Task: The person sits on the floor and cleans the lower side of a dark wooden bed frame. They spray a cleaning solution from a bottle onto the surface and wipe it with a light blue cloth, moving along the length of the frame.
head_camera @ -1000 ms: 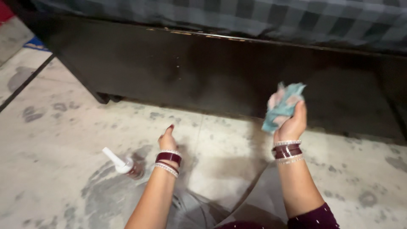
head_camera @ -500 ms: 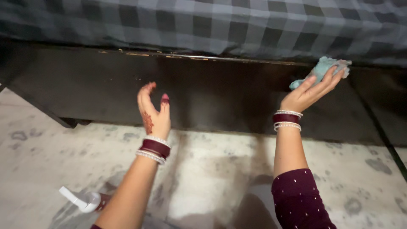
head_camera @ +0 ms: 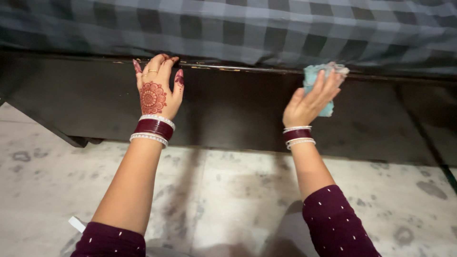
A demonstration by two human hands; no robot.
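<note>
A dark wooden bed frame [head_camera: 228, 109] runs across the view, with a grey checked bed cover [head_camera: 266, 28] hanging over its top edge. My left hand [head_camera: 156, 90], with a henna pattern and bangles at the wrist, rests flat on the upper edge of the frame, fingers spread. My right hand [head_camera: 310, 100] presses a crumpled light-blue cloth [head_camera: 318, 78] against the frame's upper part, further right. Only the white tip of a spray bottle [head_camera: 76, 223] shows by my left elbow at the bottom left.
The floor is pale stone tile [head_camera: 228, 190] with grey blotches and dark joints. A frame leg [head_camera: 78, 140] stands at the left where the dark side panel meets the floor.
Both hands rose to the bed frame. My left hand went from mid-air to resting on the top edge. My right hand carried the cloth onto the frame. The spray bottle slipped nearly out of view.
</note>
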